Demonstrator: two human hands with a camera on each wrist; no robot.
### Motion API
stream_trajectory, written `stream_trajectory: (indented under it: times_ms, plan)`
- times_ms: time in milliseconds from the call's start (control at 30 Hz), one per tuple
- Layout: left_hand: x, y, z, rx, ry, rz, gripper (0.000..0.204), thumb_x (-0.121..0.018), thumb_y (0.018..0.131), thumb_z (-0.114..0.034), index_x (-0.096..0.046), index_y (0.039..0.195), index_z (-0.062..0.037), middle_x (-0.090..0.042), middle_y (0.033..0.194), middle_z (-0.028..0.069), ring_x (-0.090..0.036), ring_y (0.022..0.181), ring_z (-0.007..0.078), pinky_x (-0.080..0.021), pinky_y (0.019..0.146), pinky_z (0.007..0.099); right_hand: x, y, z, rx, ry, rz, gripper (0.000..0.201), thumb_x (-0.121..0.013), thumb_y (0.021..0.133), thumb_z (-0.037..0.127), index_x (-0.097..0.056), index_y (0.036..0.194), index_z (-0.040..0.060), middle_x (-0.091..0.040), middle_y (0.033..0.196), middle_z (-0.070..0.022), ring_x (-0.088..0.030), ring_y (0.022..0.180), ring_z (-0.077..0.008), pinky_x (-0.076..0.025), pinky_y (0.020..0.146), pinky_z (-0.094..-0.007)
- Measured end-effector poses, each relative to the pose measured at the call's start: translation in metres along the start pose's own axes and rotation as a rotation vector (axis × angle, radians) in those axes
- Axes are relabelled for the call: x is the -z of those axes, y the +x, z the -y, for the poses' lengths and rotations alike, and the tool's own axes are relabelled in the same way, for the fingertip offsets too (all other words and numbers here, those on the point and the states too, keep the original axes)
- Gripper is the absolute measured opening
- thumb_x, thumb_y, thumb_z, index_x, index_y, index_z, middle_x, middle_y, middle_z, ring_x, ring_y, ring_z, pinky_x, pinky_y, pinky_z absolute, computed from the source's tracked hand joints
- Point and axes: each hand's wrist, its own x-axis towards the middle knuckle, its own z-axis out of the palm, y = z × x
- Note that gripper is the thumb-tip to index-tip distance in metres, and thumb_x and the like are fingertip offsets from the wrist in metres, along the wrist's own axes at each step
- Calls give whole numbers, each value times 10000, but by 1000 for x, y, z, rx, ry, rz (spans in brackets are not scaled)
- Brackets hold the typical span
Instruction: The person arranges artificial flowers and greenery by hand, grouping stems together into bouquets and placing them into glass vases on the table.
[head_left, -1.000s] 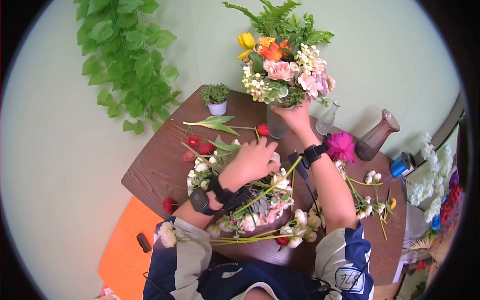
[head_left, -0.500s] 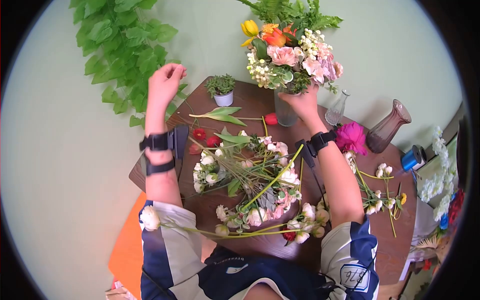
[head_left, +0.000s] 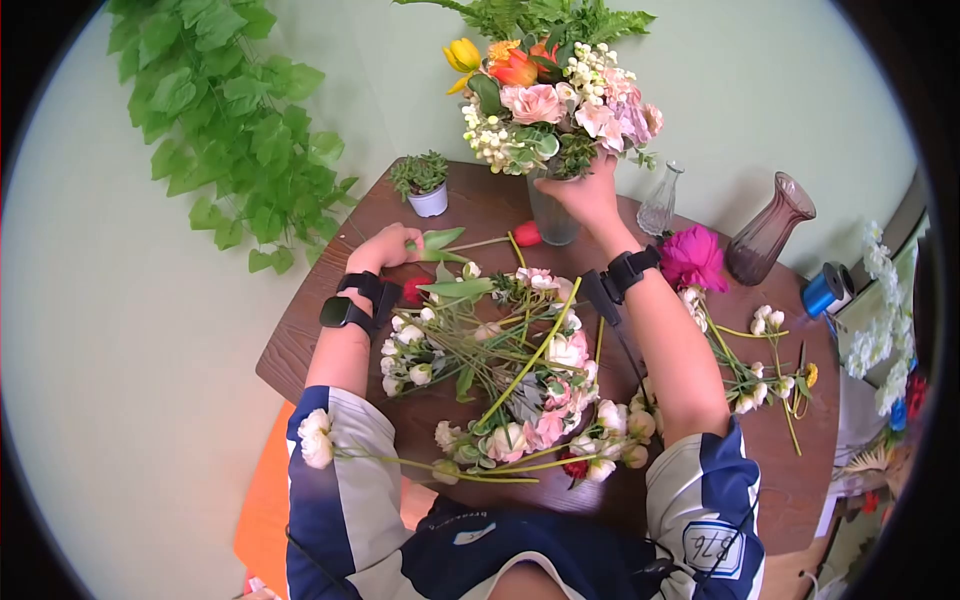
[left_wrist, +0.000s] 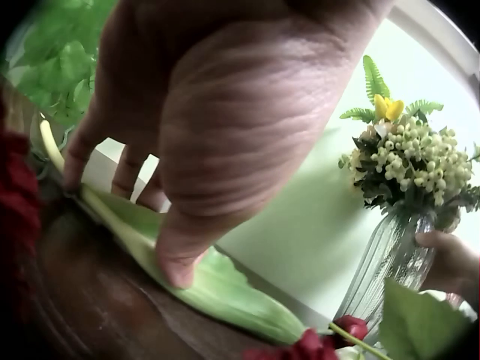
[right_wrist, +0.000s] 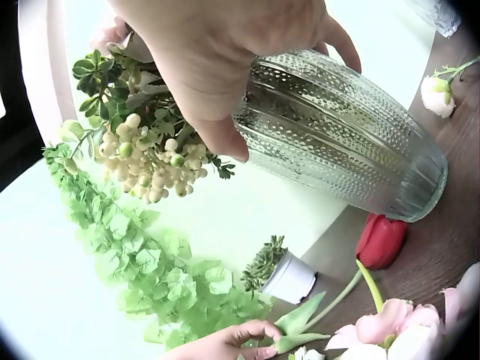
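The left hand [head_left: 385, 249] is at the table's left side, its thumb and fingers pinching the stem and long green leaf [left_wrist: 232, 289] of a red tulip [right_wrist: 381, 241]. That tulip's bloom lies by the base of a clear ribbed vase [right_wrist: 337, 135]. Around the vase's neck curl the fingers and thumb of the right hand [head_left: 588, 195]. The vase stands upright with a bouquet [head_left: 545, 105] of pink roses, white berries, orange and yellow tulips and fern in it. In the right wrist view the left hand [right_wrist: 229, 345] shows at the bottom, beside the leaf.
Loose white and pink flowers [head_left: 510, 435] with crossing stems cover the table's middle. A small potted plant [head_left: 428, 198] stands behind the left hand. Right of the bouquet are a small glass vase [head_left: 658, 205], a purple vase [head_left: 765, 232], a magenta bloom [head_left: 690, 257] and a blue spool [head_left: 822, 292].
The left hand moved from over the flowers out to the left, then came down onto the tulip's stem and leaf. The right hand stays on the vase. The head view has shifted slightly.
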Motion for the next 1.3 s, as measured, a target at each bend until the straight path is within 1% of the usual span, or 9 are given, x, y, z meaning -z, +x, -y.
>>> stream_trajectory:
  times_ms: [200,433,733,867,933,967,1033,1200,1300]
  plan:
    - [27,-8,-22,118,-132,365,221,-717,707,-167,-633,907,-124,-528,748,67,-535,760,227,-422,687,345,-5,9,-6,-51,1,-32,982,-799,504,272,-265,1282,-3,-351,1220,-246,-440,1071,-431,-409,914,-445]
    - [15,-3,-34,-39,-215,287,220,-697,716,-133,-635,926,-111,-568,823,78,-553,809,226,-442,738,323,-8,16,-11,-16,3,-18,987,-808,491,290,-277,1270,1,-355,1214,-235,-450,1074,-409,-416,918,-429]
    - [12,17,-112,-244,-133,352,333,-703,685,-77,-623,1006,-121,-555,912,88,-547,843,233,-447,758,322,-8,3,-4,49,30,41,981,-810,504,316,-279,1259,-18,-371,1185,-259,-468,1065,-399,-424,918,-400]
    - [38,9,-137,-266,-302,222,308,-640,735,-57,-602,1038,-102,-546,954,82,-538,876,216,-448,784,313,20,-8,-5,-56,26,228,1011,-801,558,351,-238,1301,-39,-422,1193,-292,-472,1082,-398,-410,924,-393]
    - [49,6,-137,-315,-295,127,261,-602,760,-39,-612,1015,-90,-563,944,75,-549,871,208,-453,781,311,46,-16,-3,-135,-44,469,806,-761,628,346,-398,1220,-62,-524,1101,-289,-518,1053,-375,-414,918,-378]
    - [61,5,-140,-336,-302,89,246,-595,764,-31,-616,1004,-83,-576,938,71,-555,868,199,-454,776,312,59,-17,6,-129,-49,468,806,-761,628,346,-398,1220,-62,-524,1101,-289,-518,1053,-375,-414,918,-378]
    - [82,3,-149,-363,-307,45,181,-575,781,-19,-625,952,-55,-625,882,67,-582,822,166,-460,750,301,83,-21,25,-62,-210,941,568,-709,685,376,-568,1032,-51,-595,978,-269,-567,991,-353,-441,881,-375]
    - [102,-2,-178,-349,-372,123,129,-568,790,-40,-619,909,-34,-647,808,61,-599,747,150,-467,710,280,112,-53,131,164,-462,805,473,-616,756,448,-647,839,-16,-625,837,-232,-624,799,-350,-505,710,-411]
    - [101,-4,-197,-488,-327,68,129,-563,791,-65,-616,902,-25,-641,817,81,-604,750,178,-474,689,292,131,-109,187,325,-117,962,459,-598,774,435,-631,740,-22,-620,732,-193,-626,719,-346,-506,643,-423]
